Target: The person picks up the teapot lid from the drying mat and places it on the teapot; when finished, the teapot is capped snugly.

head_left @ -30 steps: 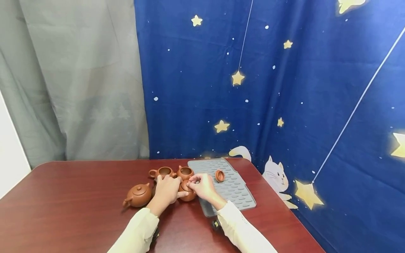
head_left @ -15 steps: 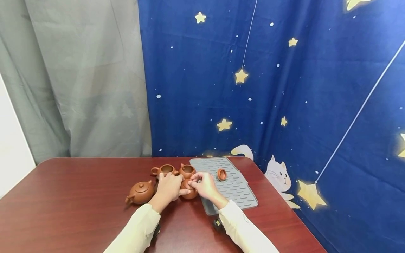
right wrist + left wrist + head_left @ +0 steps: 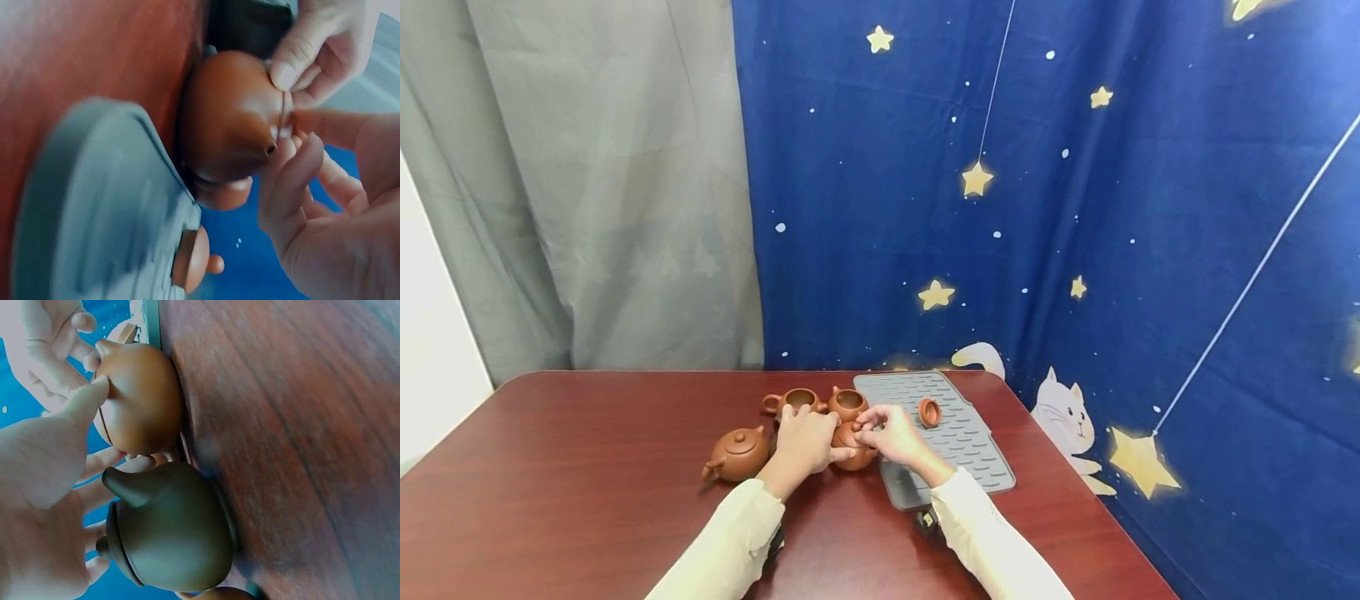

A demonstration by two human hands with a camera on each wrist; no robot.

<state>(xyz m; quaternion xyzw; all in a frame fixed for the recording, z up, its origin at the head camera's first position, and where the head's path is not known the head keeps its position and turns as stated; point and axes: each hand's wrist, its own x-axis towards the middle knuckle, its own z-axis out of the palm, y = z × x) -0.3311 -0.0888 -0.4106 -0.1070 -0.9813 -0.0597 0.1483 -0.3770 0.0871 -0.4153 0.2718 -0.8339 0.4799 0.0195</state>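
Observation:
A brown clay teapot (image 3: 852,457) stands on the table between both hands, its lid on top and its spout pointing right toward the mat. My left hand (image 3: 807,437) grips this teapot, thumb near the lid's edge and fingers behind. With curled fingertips, my right hand (image 3: 891,435) pinches the lid at its knob (image 3: 856,427), close by the spout (image 3: 265,147). Under the left palm stands a dark lidded teapot (image 3: 178,531), mostly hidden by that hand in the head view.
Two lidless brown teapots, one with a side handle (image 3: 799,400) and another (image 3: 848,402), stand behind the hands. A lidded brown teapot (image 3: 739,456) is at the left. On the grey ridged mat (image 3: 973,458) lies a loose lid (image 3: 929,412), hollow side showing.
The head view has shifted slightly. Both hands stay at the same teapot, and more of its lid knob and spout shows between them now.

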